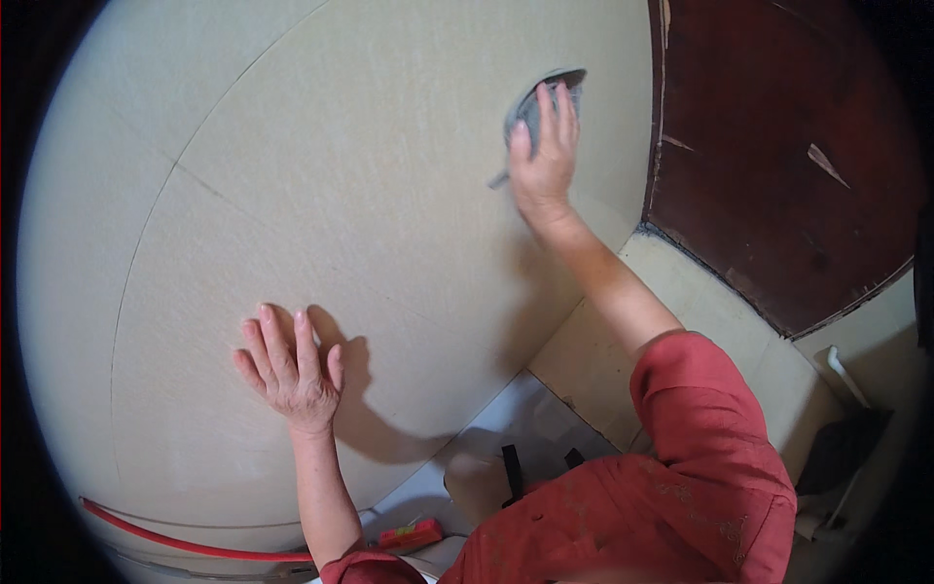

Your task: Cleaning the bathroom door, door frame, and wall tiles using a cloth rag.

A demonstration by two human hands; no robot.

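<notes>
My right hand (543,170) is up at the right part of a pale, cream-coloured wall (370,185). It presses a grey cloth (523,115) against the surface, with the fingers stretched over it and a corner hanging out by the wrist. Part of the cloth is hidden under the palm, and its edges look slightly blurred. Lower and to the left, my left hand (300,380) rests against the same wall with fingers spread and nothing in it.
A dark red door (778,156) with chipped patches stands at the upper right. Low on the left runs a red strip or tube (214,552). A red object (411,535) lies near my left sleeve. To the right are a white pipe (848,378) and something black (844,453).
</notes>
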